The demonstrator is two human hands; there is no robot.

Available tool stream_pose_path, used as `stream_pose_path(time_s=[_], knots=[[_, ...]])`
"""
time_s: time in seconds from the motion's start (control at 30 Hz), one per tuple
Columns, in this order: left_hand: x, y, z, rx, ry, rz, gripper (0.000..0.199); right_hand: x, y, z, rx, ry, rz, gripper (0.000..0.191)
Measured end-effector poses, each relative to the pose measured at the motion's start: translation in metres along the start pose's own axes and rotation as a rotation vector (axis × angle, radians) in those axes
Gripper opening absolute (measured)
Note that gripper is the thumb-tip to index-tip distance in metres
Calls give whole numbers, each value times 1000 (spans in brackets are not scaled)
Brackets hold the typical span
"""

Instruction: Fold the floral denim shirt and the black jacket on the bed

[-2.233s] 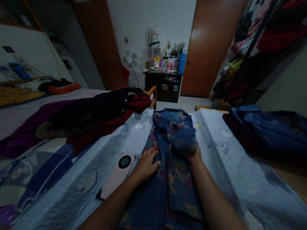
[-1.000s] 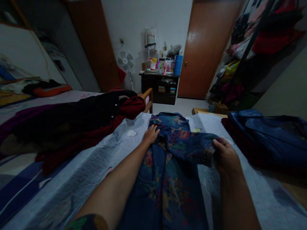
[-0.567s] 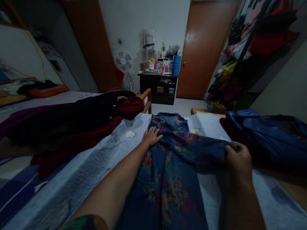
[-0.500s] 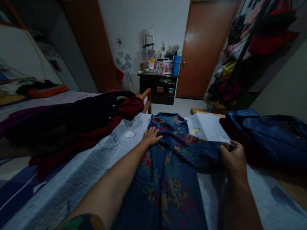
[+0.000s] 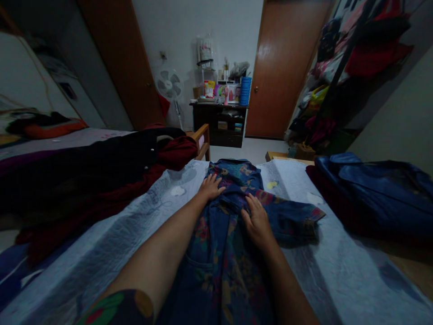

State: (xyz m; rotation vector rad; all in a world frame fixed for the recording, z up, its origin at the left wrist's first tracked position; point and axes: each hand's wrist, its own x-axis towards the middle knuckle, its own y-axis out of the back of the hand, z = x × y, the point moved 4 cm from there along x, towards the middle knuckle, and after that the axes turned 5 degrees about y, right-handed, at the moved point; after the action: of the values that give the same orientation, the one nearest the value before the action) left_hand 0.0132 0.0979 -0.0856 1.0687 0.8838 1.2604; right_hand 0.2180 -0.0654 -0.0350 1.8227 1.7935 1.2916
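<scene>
A dark blue garment with red and yellow flowers [image 5: 237, 253] lies spread on the pale quilted bed cover [image 5: 341, 266]. My left hand [image 5: 212, 187] rests flat on its upper left part, fingers spread. Against the upper middle of the cloth lies my right hand [image 5: 257, 220], its fingers stretched out and gripping nothing. One sleeve [image 5: 294, 216] extends to the right past my right hand, its cuff lying loose on the cover.
Dark and deep red clothes [image 5: 111, 167] are heaped on the left. Folded blue clothing [image 5: 379, 189] sits at the right edge. Beyond the bed stand a white fan [image 5: 169, 85], a dark cabinet [image 5: 216, 131] and a wooden door [image 5: 284, 67].
My right hand has let go of the sleeve's cuff and moved left onto the middle of the garment. The sleeve's end now lies down. My left hand stays on the cloth.
</scene>
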Motion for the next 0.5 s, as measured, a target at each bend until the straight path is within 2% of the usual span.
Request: stream_pose_path(time_s=[0.1, 0.2, 0.33, 0.4, 0.5], knots=[[1, -4, -1, 72, 12, -88, 76, -9, -11, 22, -196, -190, -125, 45], [6, 1, 2, 47, -12, -60, 74, -13, -6, 33, -302, -308, -115, 40], [19, 12, 3, 8, 17, 109, 48, -15, -6, 33, -371, -310, -39, 34], [25, 13, 0, 11, 94, 160, 47, -17, -9, 33, -401, -298, -5, 35], [30, 7, -5, 28, 161, 146, 50, -20, -14, 35, -426, -285, 19, 37]])
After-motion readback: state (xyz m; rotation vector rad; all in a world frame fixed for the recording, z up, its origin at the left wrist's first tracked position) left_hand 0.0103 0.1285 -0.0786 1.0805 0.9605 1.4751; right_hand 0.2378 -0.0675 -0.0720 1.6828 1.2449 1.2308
